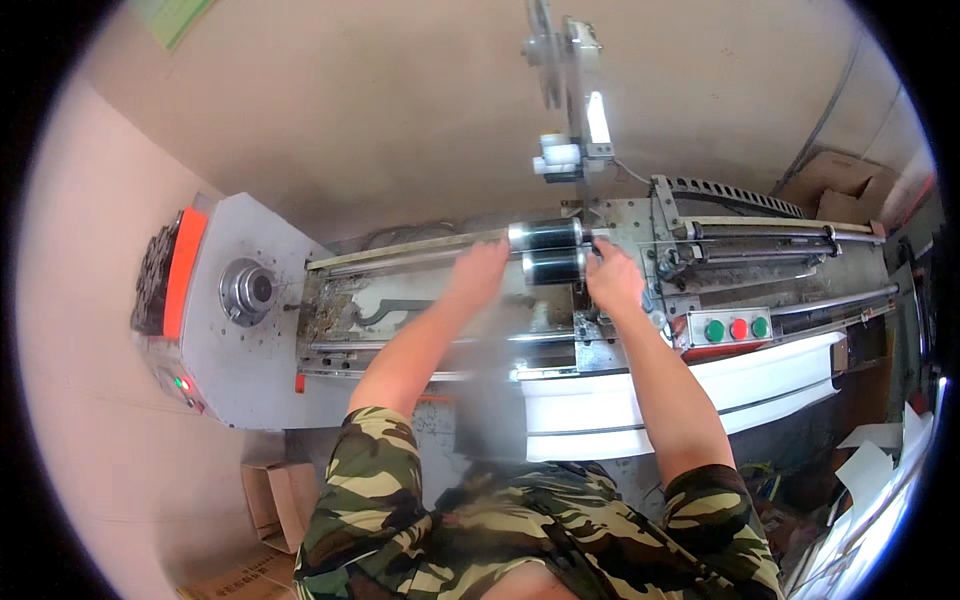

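Note:
Two shiny black cylinders with silver end bands lie parallel across the machine bed; the far cylinder (pixel 545 235) sits just behind the near cylinder (pixel 553 267). My left hand (pixel 482 270) is closed, its fingertips pinching at the left end of the far cylinder. At the right ends of the cylinders is my right hand (pixel 615 277), with curled fingers around a small dark part beside the carriage. What exactly the right fingers hold is hidden by the hand.
A grey headstock with a round chuck (pixel 250 290) stands at the left. Rails (pixel 400 258) run along the bed. At the right are a button box (pixel 728 329) and a cable chain (pixel 740 192). A white curved trough (pixel 690 395) lines the front. Cartons (pixel 280 505) stand lower left.

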`<state>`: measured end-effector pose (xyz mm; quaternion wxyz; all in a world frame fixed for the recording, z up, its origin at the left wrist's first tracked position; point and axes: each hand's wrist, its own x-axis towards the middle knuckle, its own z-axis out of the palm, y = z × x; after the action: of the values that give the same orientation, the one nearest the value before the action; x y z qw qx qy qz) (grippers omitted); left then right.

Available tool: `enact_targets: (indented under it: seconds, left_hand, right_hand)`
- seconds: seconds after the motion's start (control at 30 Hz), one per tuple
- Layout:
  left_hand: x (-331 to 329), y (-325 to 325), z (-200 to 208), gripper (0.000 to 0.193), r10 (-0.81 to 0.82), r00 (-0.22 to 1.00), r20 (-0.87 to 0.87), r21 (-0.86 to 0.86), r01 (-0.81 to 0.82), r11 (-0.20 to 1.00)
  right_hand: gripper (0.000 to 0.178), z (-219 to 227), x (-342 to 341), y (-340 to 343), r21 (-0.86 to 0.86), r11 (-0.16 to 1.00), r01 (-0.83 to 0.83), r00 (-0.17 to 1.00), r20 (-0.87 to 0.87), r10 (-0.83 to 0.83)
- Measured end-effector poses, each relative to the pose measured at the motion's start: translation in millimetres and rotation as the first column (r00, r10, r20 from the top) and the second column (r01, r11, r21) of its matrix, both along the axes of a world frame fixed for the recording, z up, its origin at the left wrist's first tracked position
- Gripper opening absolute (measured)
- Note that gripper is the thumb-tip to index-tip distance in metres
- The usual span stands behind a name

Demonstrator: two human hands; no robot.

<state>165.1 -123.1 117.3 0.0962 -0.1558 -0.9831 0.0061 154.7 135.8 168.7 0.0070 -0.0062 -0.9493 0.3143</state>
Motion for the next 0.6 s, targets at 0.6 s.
enact_targets:
  seconds: [0.6]
  left_hand:
    - [1, 4, -2, 0.056, 0.024, 0.999, 0.025, -0.034, -0.023, 0.999]
  right_hand:
    - [0.041, 9, 0, 2, 0.048, 0.999, -0.026, 0.989, 0.149, 0.018]
